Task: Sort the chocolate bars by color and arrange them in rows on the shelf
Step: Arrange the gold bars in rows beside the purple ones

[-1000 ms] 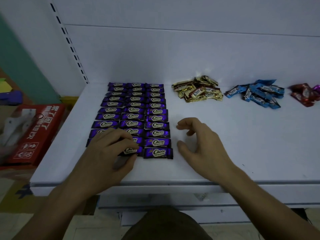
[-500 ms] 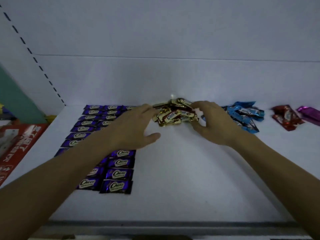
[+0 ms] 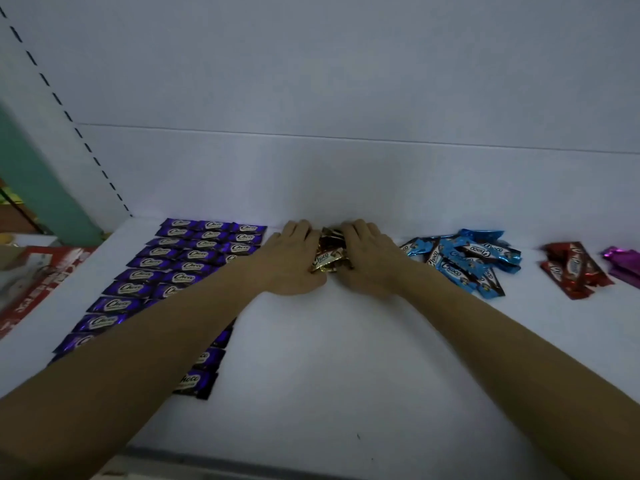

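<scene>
On the white shelf (image 3: 346, 358), purple chocolate bars (image 3: 194, 254) lie in neat rows at the left, partly hidden by my left forearm. At the back centre sits a small heap of gold chocolate bars (image 3: 329, 256). My left hand (image 3: 291, 261) cups the heap from the left and my right hand (image 3: 367, 259) cups it from the right, fingers curled round the bars and thumbs under them. Most of the heap is hidden between the hands.
A loose pile of blue bars (image 3: 467, 261) lies right of my right hand. Further right are a few red bars (image 3: 575, 268) and a magenta one (image 3: 623, 265) at the frame edge. A red carton (image 3: 38, 285) stands left of the shelf.
Both hands left the purple rows, reached to the back of the shelf and closed in round the gold heap from both sides. The view came closer to the shelf.
</scene>
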A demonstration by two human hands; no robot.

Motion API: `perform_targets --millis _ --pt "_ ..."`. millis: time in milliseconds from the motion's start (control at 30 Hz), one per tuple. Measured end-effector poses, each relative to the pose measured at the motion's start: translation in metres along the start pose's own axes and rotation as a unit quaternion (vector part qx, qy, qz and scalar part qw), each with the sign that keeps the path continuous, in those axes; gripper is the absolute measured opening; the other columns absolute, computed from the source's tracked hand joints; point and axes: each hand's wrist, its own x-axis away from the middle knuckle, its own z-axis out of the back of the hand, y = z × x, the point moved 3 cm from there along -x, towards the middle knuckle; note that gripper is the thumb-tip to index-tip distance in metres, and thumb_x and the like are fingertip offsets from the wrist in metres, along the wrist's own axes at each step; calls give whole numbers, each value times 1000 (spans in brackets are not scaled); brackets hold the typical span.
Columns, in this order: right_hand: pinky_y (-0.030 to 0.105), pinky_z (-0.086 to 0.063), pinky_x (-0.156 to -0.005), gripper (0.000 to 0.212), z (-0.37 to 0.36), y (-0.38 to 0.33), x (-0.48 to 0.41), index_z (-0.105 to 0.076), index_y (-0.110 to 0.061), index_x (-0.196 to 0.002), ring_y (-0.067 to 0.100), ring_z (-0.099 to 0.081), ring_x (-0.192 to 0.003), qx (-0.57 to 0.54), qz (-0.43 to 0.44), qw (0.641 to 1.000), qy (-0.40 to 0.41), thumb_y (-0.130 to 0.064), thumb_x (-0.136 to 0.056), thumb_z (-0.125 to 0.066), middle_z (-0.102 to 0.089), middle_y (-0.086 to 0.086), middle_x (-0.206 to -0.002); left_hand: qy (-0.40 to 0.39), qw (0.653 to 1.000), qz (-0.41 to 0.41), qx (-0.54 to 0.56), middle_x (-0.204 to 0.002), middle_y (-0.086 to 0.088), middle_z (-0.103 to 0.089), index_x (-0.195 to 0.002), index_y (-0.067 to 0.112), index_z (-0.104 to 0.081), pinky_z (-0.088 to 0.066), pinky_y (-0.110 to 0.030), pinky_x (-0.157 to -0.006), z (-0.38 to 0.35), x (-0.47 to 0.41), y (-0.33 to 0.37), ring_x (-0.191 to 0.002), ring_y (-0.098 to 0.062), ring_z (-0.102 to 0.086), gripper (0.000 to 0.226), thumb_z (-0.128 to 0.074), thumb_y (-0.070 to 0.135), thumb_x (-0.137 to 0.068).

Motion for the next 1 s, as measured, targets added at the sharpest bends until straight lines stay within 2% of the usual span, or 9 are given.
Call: perform_targets --millis 167,267,433,600,667,733,833,900,1000 --pt "42 -45 -90 70 2 -3 43 -38 -7 -139 28 -44 -106 50 49 997 -19 -55 -87 -36 -46 13 -122 7 999 -31 -4 -112 -6 -40 -119 11 -44 -42 -34 -75 6 38 33 -97 -21 -37 68 -25 58 -74" --pt "41 -45 -92 61 8 0 82 -38 -13 -141 24 -42 -107 23 75 997 -18 -50 -93 -48 -45 8 -122 25 998 -49 35 -113 -3 -39 -124 14 -43 -46 -34 -78 10 64 60 -97 -18 -36 64 -30 56 -77" --pt "26 -42 -97 75 17 13 133 -24 -28 -155 10 -39 -114 -81 70 993 -41 -54 -92 -55 -40 -6 -130 33 993 -51 102 -127 3 -37 -142 20 -34 -46 -29 -92 10 95 90 -111 -12 -37 70 -37 58 -83" --pt "22 -41 -98 78 19 25 142 -35 -36 -150 -1 -42 -115 -192 46 979 -43 -75 -84 -48 -45 -17 -125 12 980 -32 197 -140 11 -27 -152 26 -22 -38 -25 -108 13 99 87 -125 -3 -28 89 -59 65 -81" --pt "20 -44 -91 66 21 30 140 -45 -36 -145 0 -49 -111 -228 41 972 -33 -72 -89 -43 -52 -18 -120 -30 972 -28 232 -143 17 -24 -153 30 -18 -35 -24 -110 17 100 81 -129 1 -26 99 -61 72 -74" --pt "16 -44 -82 51 24 34 139 -54 -32 -138 2 -54 -106 -246 40 968 -3 -59 -97 -43 -57 -17 -115 -64 966 -39 249 -145 21 -26 -153 31 -19 -34 -23 -111 24 101 75 -130 4 -27 101 -53 80 -72" --pt "15 -45 -73 32 24 41 138 -62 -28 -128 5 -58 -96 -244 21 969 29 -39 -102 -48 -61 -13 -109 -71 969 -45 231 -145 19 -34 -153 28 -26 -31 -18 -106 35 89 61 -129 5 -30 82 -40 72 -85" --pt "19 -46 -69 24 21 47 135 -65 -29 -121 6 -60 -88 -248 -11 968 31 -32 -100 -53 -63 -12 -104 -61 974 -37 213 -144 14 -41 -151 26 -32 -29 -12 -99 40 74 49 -128 1 -36 65 -43 56 -94" --pt "16 -44 -66 17 16 53 130 -67 -29 -111 4 -60 -82 -238 -50 969 41 -28 -95 -63 -62 -16 -99 -69 976 -46 203 -127 11 -56 -140 27 -50 -39 -9 -86 40 54 44 -112 -1 -50 45 -52 41 -98"
